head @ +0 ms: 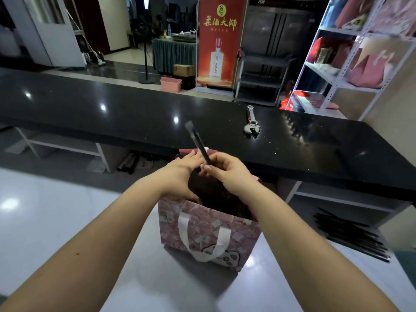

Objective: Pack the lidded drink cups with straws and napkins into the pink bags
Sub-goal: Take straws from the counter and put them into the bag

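Observation:
A pink patterned paper bag [209, 235] with white ribbon handles stands open on the grey table in front of me. My right hand [227, 172] pinches a wrapped black straw [198, 143] that slants up and to the left over the bag's mouth. My left hand [180, 174] is at the bag's far rim, fingers stretched along its top edge and touching the straw's lower end. The bag's inside is dark; I cannot make out a cup or napkin in it.
A pile of several wrapped black straws [351, 237] lies on the table at the right. Behind the bag runs a long black counter [112, 113] with an adjustable wrench [251, 123] on it. White shelves [351, 64] with pink bags stand far right.

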